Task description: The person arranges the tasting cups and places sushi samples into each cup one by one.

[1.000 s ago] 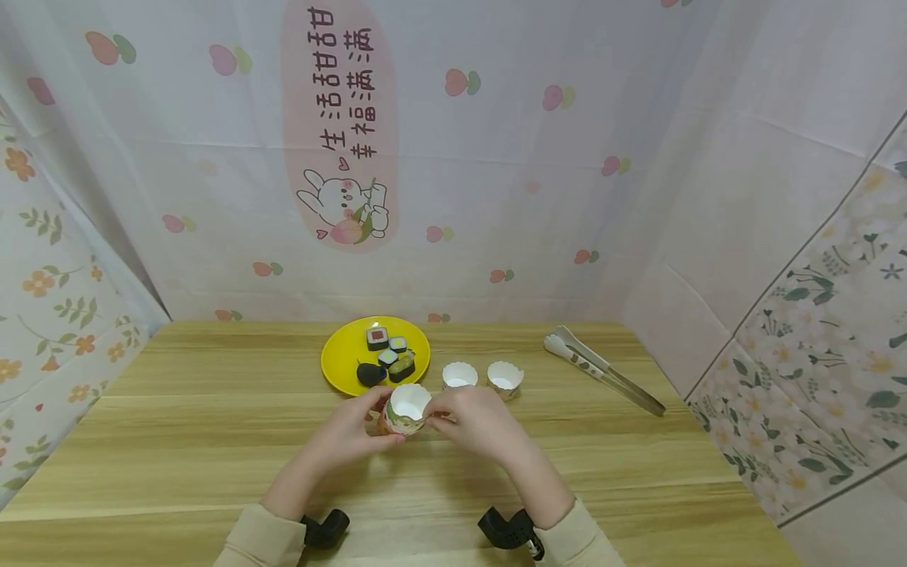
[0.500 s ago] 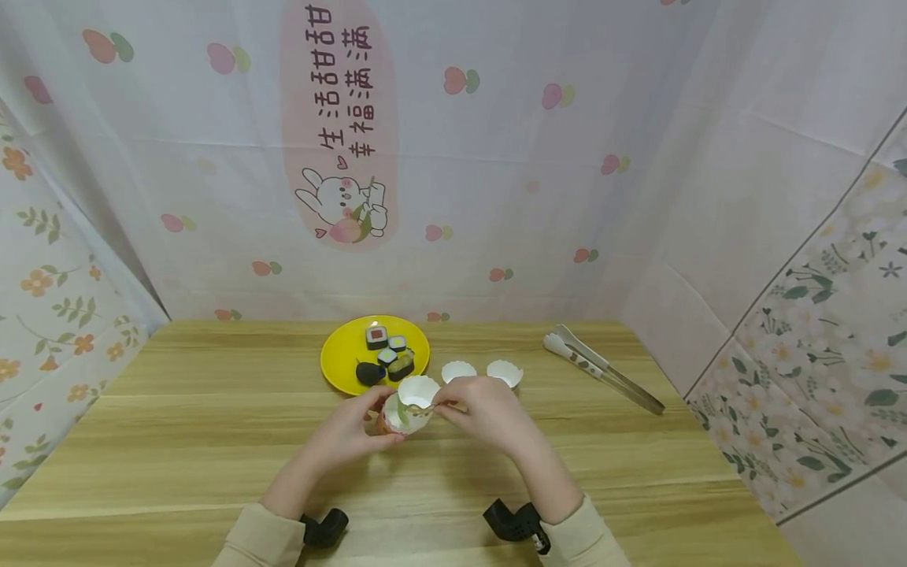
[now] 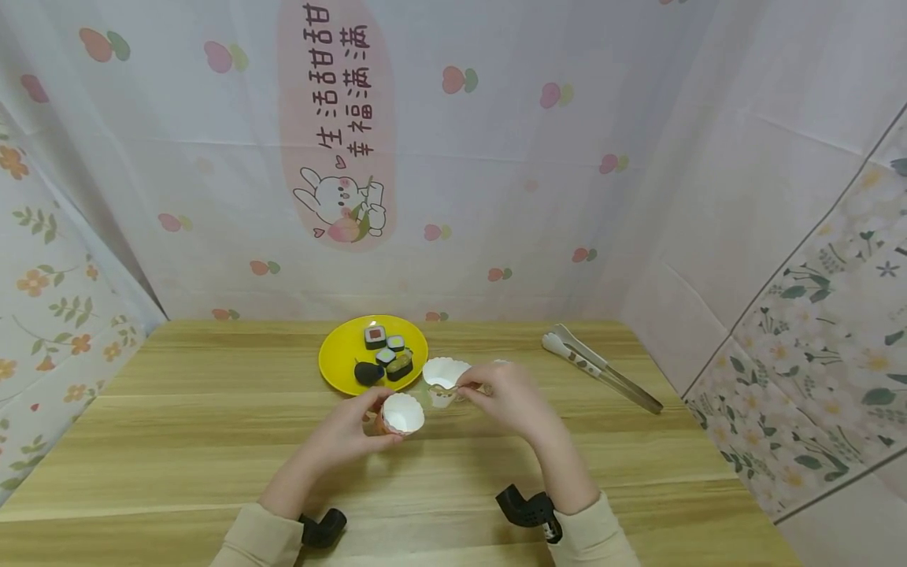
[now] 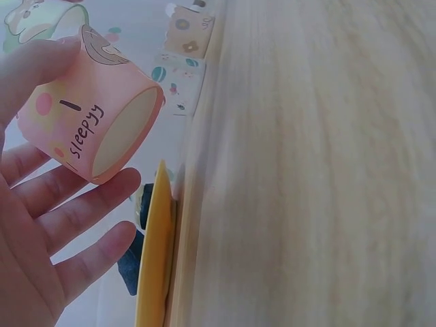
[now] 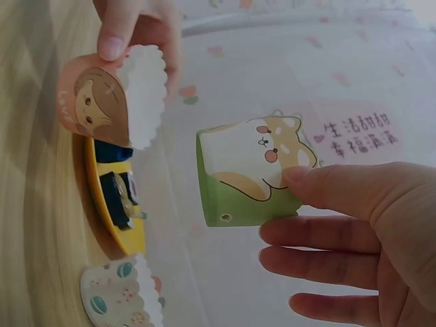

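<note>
My left hand (image 3: 357, 425) holds a pink paper baking cup (image 3: 401, 415) by its side, thumb and fingers around it. In the left wrist view, the cup's (image 4: 85, 112) printed word reads "sleepyy". My right hand (image 3: 503, 398) pinches the rim of a green paper baking cup (image 5: 238, 170) with a cartoon dog printed on it. The right wrist view shows this cup raised and apart from the pink cup (image 5: 95, 102). Two more paper cups stand on the table, a patterned white one (image 4: 178, 83) and a tan one (image 4: 191, 30); in the head view they are mostly hidden.
A yellow plate (image 3: 336, 358) with several sushi pieces (image 3: 375, 337) stands behind my left hand. Tongs (image 3: 602, 368) lie at the back right of the wooden table (image 3: 212, 441). A printed cloth (image 3: 496, 197) hangs along the back edge.
The green cup was nested in the pink one; my right hand has pulled it out and moved it right and away. My left hand has stayed in place with the pink cup.
</note>
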Demonstrator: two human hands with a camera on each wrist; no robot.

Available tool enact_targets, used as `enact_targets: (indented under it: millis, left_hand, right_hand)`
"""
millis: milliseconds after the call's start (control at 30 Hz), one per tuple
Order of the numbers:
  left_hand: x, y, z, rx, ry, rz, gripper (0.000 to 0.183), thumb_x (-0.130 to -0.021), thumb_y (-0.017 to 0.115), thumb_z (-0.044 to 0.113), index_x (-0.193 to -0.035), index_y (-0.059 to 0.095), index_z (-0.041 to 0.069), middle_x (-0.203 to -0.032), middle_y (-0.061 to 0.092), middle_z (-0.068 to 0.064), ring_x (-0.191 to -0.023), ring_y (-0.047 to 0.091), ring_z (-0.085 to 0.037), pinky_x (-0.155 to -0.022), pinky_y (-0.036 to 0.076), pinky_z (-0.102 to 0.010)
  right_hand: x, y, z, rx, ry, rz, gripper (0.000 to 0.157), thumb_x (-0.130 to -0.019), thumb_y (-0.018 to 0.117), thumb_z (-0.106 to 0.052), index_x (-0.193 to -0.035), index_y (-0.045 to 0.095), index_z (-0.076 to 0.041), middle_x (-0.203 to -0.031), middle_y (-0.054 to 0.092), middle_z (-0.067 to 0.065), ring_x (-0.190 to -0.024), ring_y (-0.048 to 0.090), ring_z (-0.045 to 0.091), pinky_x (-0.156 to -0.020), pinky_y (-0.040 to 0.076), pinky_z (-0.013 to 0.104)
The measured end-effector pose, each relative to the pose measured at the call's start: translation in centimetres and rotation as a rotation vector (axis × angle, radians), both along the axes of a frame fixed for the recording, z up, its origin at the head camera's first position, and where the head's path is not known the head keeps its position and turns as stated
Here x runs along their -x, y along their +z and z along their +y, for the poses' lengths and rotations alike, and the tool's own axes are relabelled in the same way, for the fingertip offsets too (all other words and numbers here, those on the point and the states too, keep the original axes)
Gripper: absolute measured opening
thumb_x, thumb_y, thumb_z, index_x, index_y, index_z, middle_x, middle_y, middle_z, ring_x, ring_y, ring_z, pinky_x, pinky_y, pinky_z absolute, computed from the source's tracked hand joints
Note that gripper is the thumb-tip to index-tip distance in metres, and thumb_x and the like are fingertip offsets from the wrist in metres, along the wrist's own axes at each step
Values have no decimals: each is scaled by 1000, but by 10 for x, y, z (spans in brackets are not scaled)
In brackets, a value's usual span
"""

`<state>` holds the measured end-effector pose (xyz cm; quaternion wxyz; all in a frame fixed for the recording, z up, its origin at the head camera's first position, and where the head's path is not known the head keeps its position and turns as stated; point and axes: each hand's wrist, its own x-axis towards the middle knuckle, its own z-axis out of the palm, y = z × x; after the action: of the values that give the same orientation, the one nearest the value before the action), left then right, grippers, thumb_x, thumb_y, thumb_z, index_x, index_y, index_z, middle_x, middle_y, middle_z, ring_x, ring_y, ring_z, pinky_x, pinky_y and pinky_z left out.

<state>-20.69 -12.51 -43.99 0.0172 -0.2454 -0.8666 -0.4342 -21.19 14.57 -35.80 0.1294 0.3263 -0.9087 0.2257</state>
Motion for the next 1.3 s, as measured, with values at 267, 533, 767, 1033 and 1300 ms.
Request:
enact_targets:
  millis: [267,533,767,1033,1300]
  left_hand:
    - [0,0,0,7,2,0,58,-75,83,27,-123,55,10,-107,61,4,-97,57,-17,-87,50,-44]
    - [0,-1,-1,6,-1,-1,58,-75,83,29,-123,56,10,-108,61,5,-97,57,-17,-87,50,-43]
    - [2,-3,-2,6,-4,15,58,-76,83,30,-124,56,11,-113,61,4,-96,57,-19,-85,50,-43]
    - [1,-3,-1,10,2,-3,58,-76,82,31,-124,56,13,-114,61,4,-97,57,-21,-86,49,-45]
    - [1,-4,-1,17,0,12,60,-76,82,35,-124,55,12,-114,61,3,-97,58,-21,-86,50,-44]
  right_hand:
    - [1,5,16,83,-42,3,5,-84,74,-13,-89,74,-15,-84,69,-8,-78,63,8,-70,55,32]
    - [4,7,29,134,-82,-55,5,-85,73,-13,-89,74,-15,-84,67,-9,-79,63,8,-69,55,34]
    - [9,9,44,113,-158,6,4,-84,75,-16,-88,75,-15,-82,68,-9,-79,63,9,-69,53,32]
    - [13,7,63,126,-223,47,4,-83,76,-15,-87,75,-14,-82,69,-7,-78,63,13,-67,52,36]
    - [17,4,81,153,-318,-4,5,-84,74,-15,-89,76,-15,-84,69,-4,-79,64,18,-61,51,36]
